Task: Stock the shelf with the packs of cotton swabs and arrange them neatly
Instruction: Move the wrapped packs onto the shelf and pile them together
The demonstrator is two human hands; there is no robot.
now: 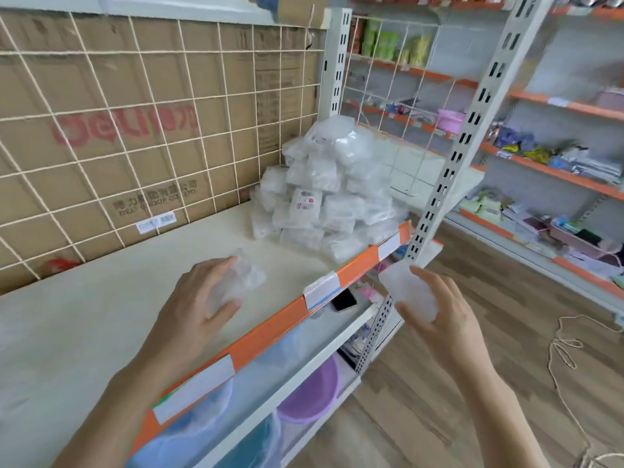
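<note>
Gripping a clear pack [240, 282] of cotton swabs, the left hand [199, 298] hangs low over the cream shelf [101, 315], fingers and thumb curled round the pack; it's blurred, so whether it touches the shelf I can't tell. Over on the other side, the right hand [442, 319] pinches a second pack [403, 292] out in the aisle, off the shelf, past the orange front strip [270, 327] and its white tag holders [322, 289].

And there's the stock: a pile of packs [331, 197] heaped in the back right corner of the shelf, loose and uneven, spilling forward to the front strip. One pack on its face shows a label with red print. Bare shelf lies between the left hand and that heap.

The right hand has company, though. A perforated upright post [472, 130] stands at the front corner, just beside the second pack and between it and the pile.

Behind the shelf runs a wire grid [135, 106], backed by cardboard [40, 146] with red lettering. On the tier below, a phone [343, 302] lies near the edge, and lower down sits a purple basin [310, 396]. Rope [567, 349] trails across the wooden floor, and further shelves [557, 172] line the far wall.
</note>
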